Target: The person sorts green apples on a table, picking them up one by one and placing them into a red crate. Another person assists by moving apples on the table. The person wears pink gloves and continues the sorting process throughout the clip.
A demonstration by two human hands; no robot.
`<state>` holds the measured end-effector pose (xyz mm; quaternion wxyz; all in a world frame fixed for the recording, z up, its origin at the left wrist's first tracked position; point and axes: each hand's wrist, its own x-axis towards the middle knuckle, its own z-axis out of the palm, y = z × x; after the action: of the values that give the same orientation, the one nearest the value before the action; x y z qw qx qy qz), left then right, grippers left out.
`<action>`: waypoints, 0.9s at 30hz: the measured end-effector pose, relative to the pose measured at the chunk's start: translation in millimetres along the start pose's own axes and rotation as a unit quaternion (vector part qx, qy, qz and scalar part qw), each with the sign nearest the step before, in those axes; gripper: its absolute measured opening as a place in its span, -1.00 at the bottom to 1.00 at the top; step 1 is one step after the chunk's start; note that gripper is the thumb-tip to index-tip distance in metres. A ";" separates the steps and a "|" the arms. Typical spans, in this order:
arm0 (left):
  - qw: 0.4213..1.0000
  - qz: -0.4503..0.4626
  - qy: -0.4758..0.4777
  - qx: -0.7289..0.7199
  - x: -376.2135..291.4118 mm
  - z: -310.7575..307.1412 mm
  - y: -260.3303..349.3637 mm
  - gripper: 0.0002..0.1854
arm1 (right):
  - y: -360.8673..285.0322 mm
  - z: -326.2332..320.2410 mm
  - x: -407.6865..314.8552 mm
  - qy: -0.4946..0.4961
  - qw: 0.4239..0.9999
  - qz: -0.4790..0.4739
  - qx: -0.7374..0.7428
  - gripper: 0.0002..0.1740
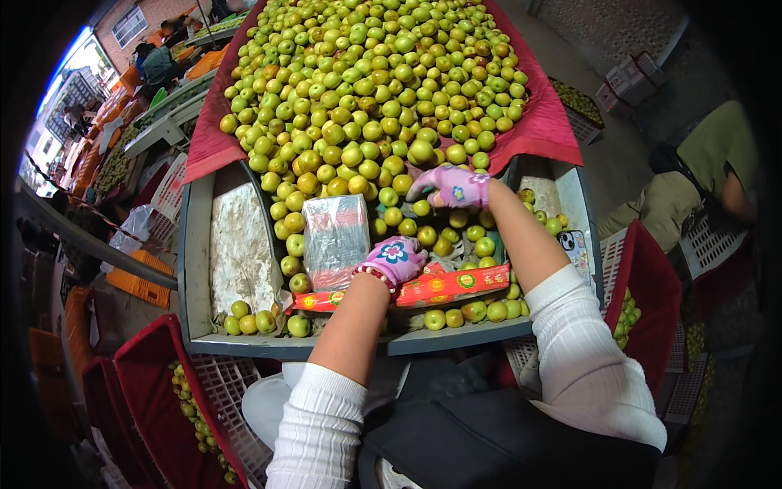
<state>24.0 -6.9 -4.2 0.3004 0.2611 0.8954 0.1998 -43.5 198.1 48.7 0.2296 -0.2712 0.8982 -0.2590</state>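
A large heap of green-yellow jujube fruits [379, 79] covers the sorting table and runs down to its near end. My left hand [394, 260], in a pink flowered glove, is beside a plastic-wrapped block [336, 241] and just above a red printed packaging strip [452, 286]; whatever lies under its fingers is hidden. My right hand [455, 186], in a similar glove, reaches over the lower edge of the heap with its fingers curved and spread, close to a green fruit [421, 208]. No fruit shows between those fingers.
The table's metal rim [360, 348] runs in front of me. A phone [574, 250] lies at the right side. Red-lined crates with fruit stand at lower left [153, 373] and right [650, 305]. A person [702, 165] sits at the right; other people work at upper left.
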 end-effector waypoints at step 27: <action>0.996 0.027 0.080 0.033 2.2 7.6 1.0 -0.54 | 46.8 -39.4 45.0 0.213 0.960 0.143 -0.113 -0.29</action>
<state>27.7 -3.3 -10.2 0.2139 0.2781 0.9151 0.1987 -116.1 217.9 38.8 0.0357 -0.1030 0.9789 -0.1726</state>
